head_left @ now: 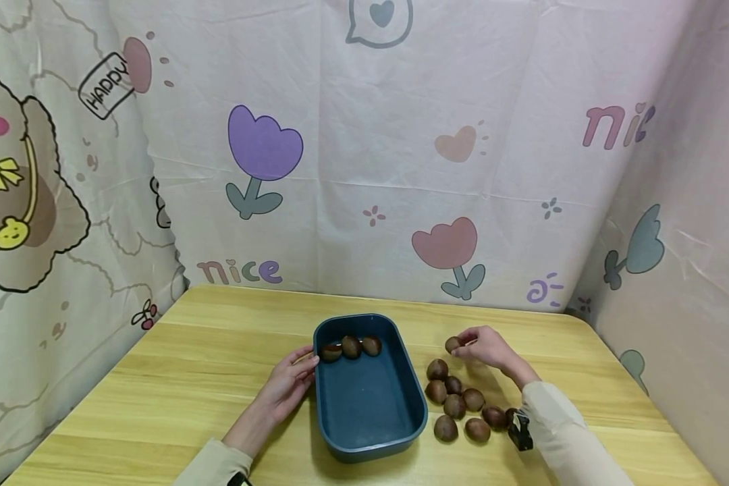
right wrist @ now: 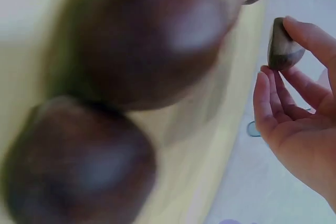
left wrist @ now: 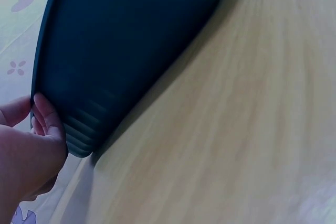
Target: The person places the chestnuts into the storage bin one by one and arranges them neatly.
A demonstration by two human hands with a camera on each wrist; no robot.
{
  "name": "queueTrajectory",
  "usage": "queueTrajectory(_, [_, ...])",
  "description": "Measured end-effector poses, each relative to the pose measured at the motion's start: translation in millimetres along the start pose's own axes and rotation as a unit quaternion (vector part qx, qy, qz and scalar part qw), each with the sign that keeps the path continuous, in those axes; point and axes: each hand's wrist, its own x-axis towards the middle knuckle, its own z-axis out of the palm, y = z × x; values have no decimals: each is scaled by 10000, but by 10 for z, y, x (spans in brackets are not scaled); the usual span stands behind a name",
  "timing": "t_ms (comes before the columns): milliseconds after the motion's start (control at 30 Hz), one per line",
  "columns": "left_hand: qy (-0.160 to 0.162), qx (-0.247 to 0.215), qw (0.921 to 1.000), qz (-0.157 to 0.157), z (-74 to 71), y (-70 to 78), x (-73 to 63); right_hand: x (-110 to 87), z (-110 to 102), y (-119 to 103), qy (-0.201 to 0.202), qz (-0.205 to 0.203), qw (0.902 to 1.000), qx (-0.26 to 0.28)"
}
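Head view: I read right hand pinching a rounded chestnut — smoothness could cause slippage; left hand gripping the tray — uneven pull could tilt it.

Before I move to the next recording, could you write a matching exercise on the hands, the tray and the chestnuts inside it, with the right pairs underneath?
Column one:
1. Left hand
2. Tray
3. Row of three chestnuts
4. Right hand

Column two:
A. Inside, at the far end
B. Holding a single chestnut
C. Touching the tray's outside
D. Dark blue

Pairs: 1-C, 2-D, 3-A, 4-B
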Motion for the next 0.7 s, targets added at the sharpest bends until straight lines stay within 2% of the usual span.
queueTrajectory(233, [18,3,10000,2,-21,3,-9,115,-8,-196,-3,-77,10000,59])
queueTrajectory(700, [15,-22,10000,21,-20,-9,-5,280,18,-730,-114,-666,9976,-124])
